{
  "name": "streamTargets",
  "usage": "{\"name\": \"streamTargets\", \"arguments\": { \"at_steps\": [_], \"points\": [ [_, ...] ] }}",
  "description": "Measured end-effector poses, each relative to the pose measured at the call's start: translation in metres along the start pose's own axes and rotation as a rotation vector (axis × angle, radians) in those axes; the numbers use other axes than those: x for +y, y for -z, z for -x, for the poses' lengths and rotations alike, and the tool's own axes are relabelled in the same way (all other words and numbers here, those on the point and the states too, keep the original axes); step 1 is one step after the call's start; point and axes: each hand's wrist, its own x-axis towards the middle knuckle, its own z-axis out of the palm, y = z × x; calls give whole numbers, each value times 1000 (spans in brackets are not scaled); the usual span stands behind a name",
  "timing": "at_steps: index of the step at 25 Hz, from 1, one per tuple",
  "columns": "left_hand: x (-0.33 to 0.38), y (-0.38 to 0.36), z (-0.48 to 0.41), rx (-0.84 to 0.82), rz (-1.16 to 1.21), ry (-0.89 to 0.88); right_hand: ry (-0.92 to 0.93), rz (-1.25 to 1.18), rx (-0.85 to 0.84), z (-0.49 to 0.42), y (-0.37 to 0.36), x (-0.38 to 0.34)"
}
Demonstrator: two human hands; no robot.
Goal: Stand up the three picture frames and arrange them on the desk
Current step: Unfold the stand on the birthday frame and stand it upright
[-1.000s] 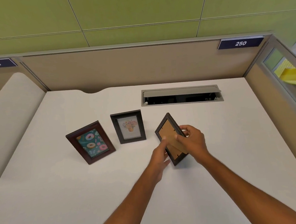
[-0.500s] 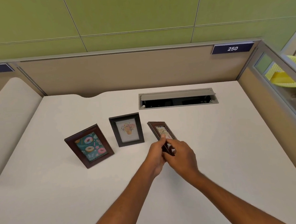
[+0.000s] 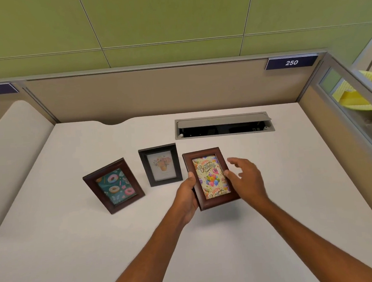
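Three picture frames are on the white desk (image 3: 56,249). A brown frame with a doughnut picture (image 3: 113,186) stands at the left, leaning back. A dark frame with a flower picture (image 3: 160,164) stands in the middle. A brown frame with a "Happy Birthday" balloon picture (image 3: 210,177) faces me at the right. My left hand (image 3: 187,195) grips its left edge, thumb on the front. My right hand (image 3: 247,178) is at its right edge with fingers spread; the thumb touches the frame. Whether the frame's foot rests on the desk is hidden.
A grey cable hatch (image 3: 223,125) with its lid raised is set in the desk behind the frames. Beige partition walls close the back and right sides. A rounded beige divider (image 3: 9,153) borders the left. Yellow items (image 3: 358,93) lie beyond the right glass panel.
The third frame was held with its back toward me; it has been turned so its birthday picture faces me. My right hand's fingers have opened off it.
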Motion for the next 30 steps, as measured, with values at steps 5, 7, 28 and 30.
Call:
{"name": "streamTargets", "arguments": {
  "at_steps": [5,7,28,30],
  "points": [
    [0,6,0,-30,49,22,-429,-590,-366,-18,8,11],
    [0,7,-1,-55,35,23,-493,-698,-432,-15,7,13],
    [8,4,3,-28,-291,-190,-479,-666,-538,-9,22,4],
    [6,6,3,-56,-314,-215,-467,-677,-542,-8,22,7]
  ]
}}
